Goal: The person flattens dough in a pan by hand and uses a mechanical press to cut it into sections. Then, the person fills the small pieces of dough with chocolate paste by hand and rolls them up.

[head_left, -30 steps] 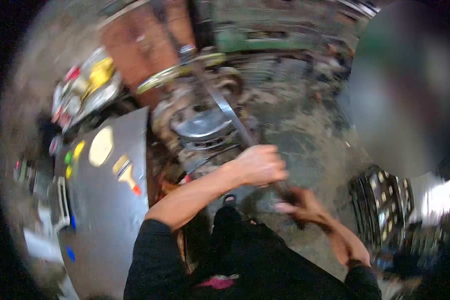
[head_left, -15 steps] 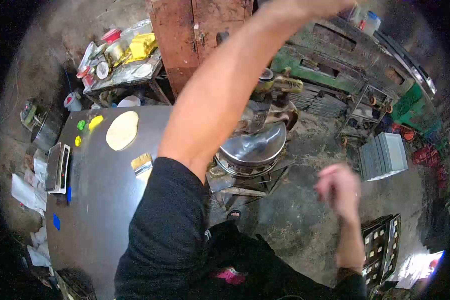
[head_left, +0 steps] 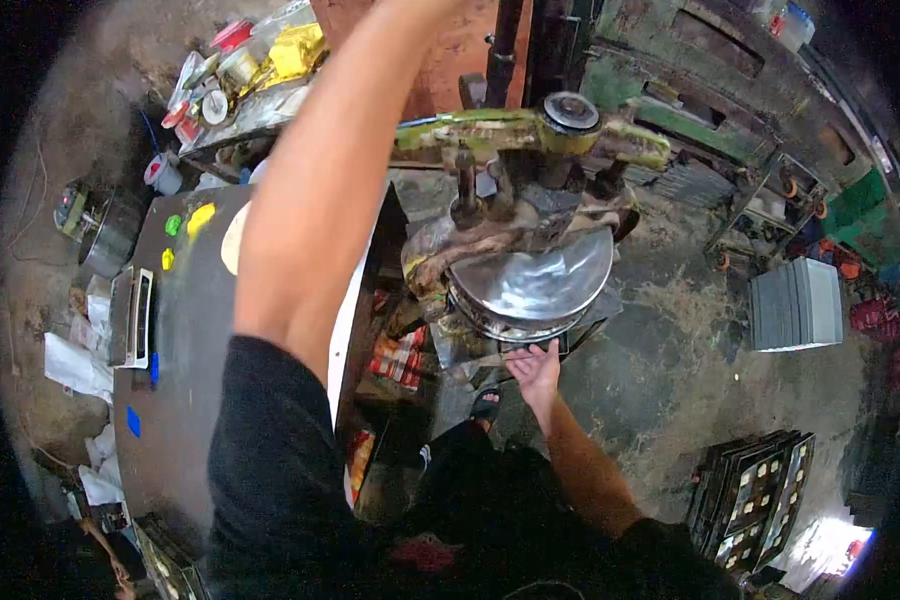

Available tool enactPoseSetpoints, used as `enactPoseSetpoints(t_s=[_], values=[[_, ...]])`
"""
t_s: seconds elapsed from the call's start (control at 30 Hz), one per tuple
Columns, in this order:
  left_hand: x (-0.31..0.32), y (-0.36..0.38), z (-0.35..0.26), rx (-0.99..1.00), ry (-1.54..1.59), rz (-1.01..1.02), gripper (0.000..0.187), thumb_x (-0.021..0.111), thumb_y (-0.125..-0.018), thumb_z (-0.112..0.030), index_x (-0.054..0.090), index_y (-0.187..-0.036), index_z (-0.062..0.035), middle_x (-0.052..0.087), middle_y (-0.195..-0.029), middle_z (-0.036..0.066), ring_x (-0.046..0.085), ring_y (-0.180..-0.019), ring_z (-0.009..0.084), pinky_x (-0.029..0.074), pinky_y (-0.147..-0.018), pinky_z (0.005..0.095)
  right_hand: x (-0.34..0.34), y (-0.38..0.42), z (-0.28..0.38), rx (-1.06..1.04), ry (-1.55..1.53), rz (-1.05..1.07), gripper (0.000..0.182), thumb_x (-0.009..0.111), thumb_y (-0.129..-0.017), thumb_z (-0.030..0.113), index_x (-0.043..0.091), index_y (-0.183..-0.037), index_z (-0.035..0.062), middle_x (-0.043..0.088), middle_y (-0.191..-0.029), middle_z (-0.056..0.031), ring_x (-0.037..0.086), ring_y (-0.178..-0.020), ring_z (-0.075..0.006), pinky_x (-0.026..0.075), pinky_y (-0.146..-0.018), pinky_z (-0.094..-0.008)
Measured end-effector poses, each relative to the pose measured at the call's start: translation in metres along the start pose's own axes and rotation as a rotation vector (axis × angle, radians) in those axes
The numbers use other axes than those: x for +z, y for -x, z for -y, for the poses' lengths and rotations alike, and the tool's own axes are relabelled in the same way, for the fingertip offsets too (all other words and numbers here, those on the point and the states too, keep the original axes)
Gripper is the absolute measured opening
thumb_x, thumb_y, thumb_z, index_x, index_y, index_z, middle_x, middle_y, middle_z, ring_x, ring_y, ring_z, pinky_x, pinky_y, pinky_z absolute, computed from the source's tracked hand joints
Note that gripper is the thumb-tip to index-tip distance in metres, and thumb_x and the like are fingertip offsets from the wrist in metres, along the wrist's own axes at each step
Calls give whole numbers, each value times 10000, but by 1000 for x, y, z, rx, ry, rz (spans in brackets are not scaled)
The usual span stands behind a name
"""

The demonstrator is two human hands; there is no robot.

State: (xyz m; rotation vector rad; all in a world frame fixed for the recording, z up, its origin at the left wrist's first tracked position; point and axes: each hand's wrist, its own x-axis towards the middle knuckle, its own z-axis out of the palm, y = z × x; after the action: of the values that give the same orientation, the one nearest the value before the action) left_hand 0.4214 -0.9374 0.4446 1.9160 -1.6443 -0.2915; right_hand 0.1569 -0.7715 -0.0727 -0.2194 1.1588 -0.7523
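My right hand (head_left: 538, 372) is at the front of a heavy, worn machine, palm up, with fingers spread right at the lower rim of its round shiny metal pan (head_left: 542, 285). Above the pan runs the machine's greenish crossbar (head_left: 440, 135) with a round cap (head_left: 570, 112). My left arm (head_left: 315, 190) stretches up and forward past the machine's left side; its hand lies beyond the top edge of the view. A flat round of dough (head_left: 233, 242) on the dark table (head_left: 185, 440) is partly hidden behind that arm.
Left on the table stand a scale (head_left: 130, 315) and small yellow (head_left: 201, 219) and green (head_left: 173, 225) items. Stacked grey trays (head_left: 800, 305) and dark trays with pale pieces (head_left: 760, 490) are on the floor at right. A cluttered side table (head_left: 255, 115) stands behind.
My right hand has moved left and in to the machine's lower rim. The view has shifted so the machine shows more fully; the brush on the table is now hidden by my left arm.
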Motion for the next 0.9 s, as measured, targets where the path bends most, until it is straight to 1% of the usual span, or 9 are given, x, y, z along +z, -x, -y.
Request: enactPoseSetpoints(t_s=[0.03, 0.07, 0.1, 0.2, 0.33, 0.4, 0.47, 0.67, 0.9], values=[[10, 53, 4, -218, 115, 336, 338, 680, -831, -348, 678, -965, -38, 684, -766, 125, 673, -702, 230, 526, -615, 355, -2, -3, -4, -17, -71, 22, 618, 385, -934, 631, 493, -1080, 40, 613, -876, -130, 643, -786, -284, 522, -741, -430], [36, 84, 39, 448, 236, -212, 366, 564, -935, -314, 639, -1073, 17, 684, -965, 147, 669, -866, 228, 538, -745, 355, -7, 0, -4, -10, -73, 28, 618, 385, -934, 631, 493, -1080, 40, 613, -876, -130, 643, -786, -284, 522, -741, -430], [53, 132, 52, 596, 231, -177, 368, 525, -972, -271, 589, -1193, 16, 629, -1155, 142, 634, -1008, 233, 511, -872, 360, -17, 4, 0, -72, 36, 4, 598, 376, -943, 619, 494, -1041, 41, 598, -818, -120, 643, -752, -273, 526, -700, -412], [131, 257, 129, -10, 617, 539, 443, 547, -970, -318, 525, -1321, -48, 648, -1155, 122, 612, -1083, 193, 487, -926, 319, -75, 19, 18, -151, 148, -13, 562, 368, -954, 602, 495, -921, 55, 562, -687, -89, 636, -648, -238, 531, -602, -377], [312, 385, 231, -802, 567, 431, 523, 452, -987, -467, 509, -1332, -78, 602, -1222, 102, 588, -1097, 234, 478, -923, 373, -178, 21, 28, -314, 399, -91, 565, 386, -955, 589, 509, -975, 38, 547, -695, -57, 575, -580, -203, 493, -543, -352], [353, 410, 214, -1141, 1205, 214, 569, 403, -981, -529, 513, -1335, -97, 588, -1258, 109, 588, -1104, 249, 457, -955, 401, -203, 38, 35, -432, 436, -145, 596, 388, -955, 585, 507, -1059, 10, 556, -749, -65, 547, -580, -188, 478, -534, -351], [403, 436, 210, -1053, 1641, -38, 627, 423, -944, -599, 603, -1203, -58, 647, -1170, 77, 634, -996, 197, 494, -905, 384, -210, 85, 54, -108, 306, -201, 559, 385, -966, 562, 550, -1047, 34, 547, -715, -51, 516, -598, -178, 453, -583, -337], [453, 551, 175, -1306, 1510, -359, 787, 471, -877, -679, 582, -1223, 19, 622, -1182, 145, 617, -1018, 232, 503, -884, 397, -245, 122, 53, -224, 164, -150, 420, 474, -939, 558, 577, -901, 153, 478, -622, 28, 432, -500, -111, 319, -452, -264], [370, 680, 116, -950, 1818, -907, 708, 299, -975, -592, 436, -1388, -33, 478, -1397, 143, 483, -1242, 300, 391, -1048, 449, -104, 226, 54, -177, 565, 282, 354, 461, -978, 476, 543, -884, 145, 342, -512, 80, 283, -398, -49, 190, -367, -230]])
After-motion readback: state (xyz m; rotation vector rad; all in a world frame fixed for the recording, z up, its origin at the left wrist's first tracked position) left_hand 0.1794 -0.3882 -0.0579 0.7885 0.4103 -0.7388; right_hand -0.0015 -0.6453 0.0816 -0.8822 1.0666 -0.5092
